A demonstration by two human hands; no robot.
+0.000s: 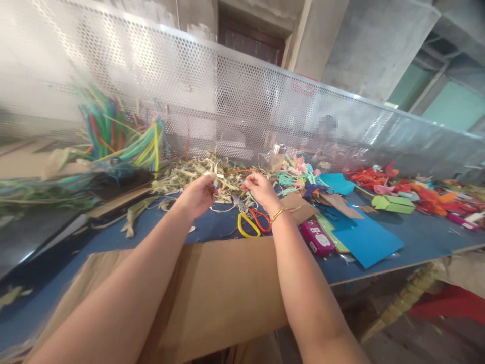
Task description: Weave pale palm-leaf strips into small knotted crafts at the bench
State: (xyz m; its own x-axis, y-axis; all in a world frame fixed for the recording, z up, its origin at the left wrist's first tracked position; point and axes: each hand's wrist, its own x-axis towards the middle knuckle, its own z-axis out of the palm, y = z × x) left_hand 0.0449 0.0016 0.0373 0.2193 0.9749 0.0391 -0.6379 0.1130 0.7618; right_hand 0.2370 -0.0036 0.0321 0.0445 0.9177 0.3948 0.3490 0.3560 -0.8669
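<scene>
My left hand is closed in a pinch, with a pale strip of dried plant fibre showing at its fingertips. To its right, my right hand has thumb and fingers pressed together; whatever is between them is too small to make out. Both hands are at the front of a tangled heap of dried plant strips. Below my right hand lies a pair of scissors with one yellow and one red handle. A brown cardboard sheet spans the front, beneath my forearms.
Coloured stems are bunched at the left. On the right are blue paper, a purple packet, a green folded paper piece and red-orange paper pieces. A perforated metal screen runs along the back.
</scene>
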